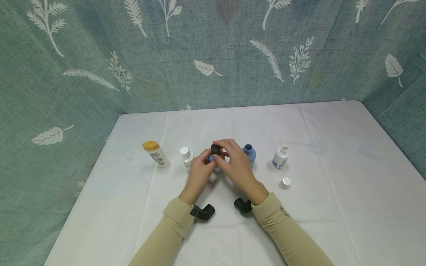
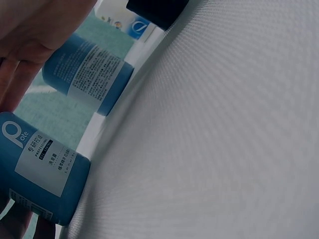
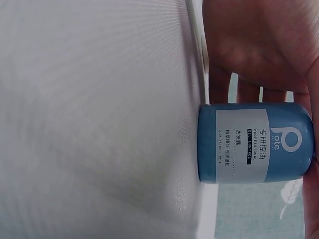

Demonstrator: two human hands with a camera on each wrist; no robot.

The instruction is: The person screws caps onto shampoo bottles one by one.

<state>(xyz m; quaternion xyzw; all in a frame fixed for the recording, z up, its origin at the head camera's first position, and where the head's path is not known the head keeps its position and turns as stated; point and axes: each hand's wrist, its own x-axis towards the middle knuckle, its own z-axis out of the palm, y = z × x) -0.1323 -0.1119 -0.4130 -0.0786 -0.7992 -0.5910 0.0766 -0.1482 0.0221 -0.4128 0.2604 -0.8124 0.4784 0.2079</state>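
Observation:
A blue shampoo bottle with a black cap stands upright on the white cloth, its label plain in the right wrist view. My left hand grips this bottle around its upper part from the left. From the right, my right hand pinches the black cap between thumb and fingers, covering part of the bottle. Just right of that hand is a second blue bottle, uncapped, with its dark mouth showing; its back label faces the left wrist view.
A white bottle stands uncapped farther right, with a white cap lying in front of it. Left of my hands are a capped white bottle and a cream bottle with a yellow cap. A leaf-patterned curtain hangs behind the table.

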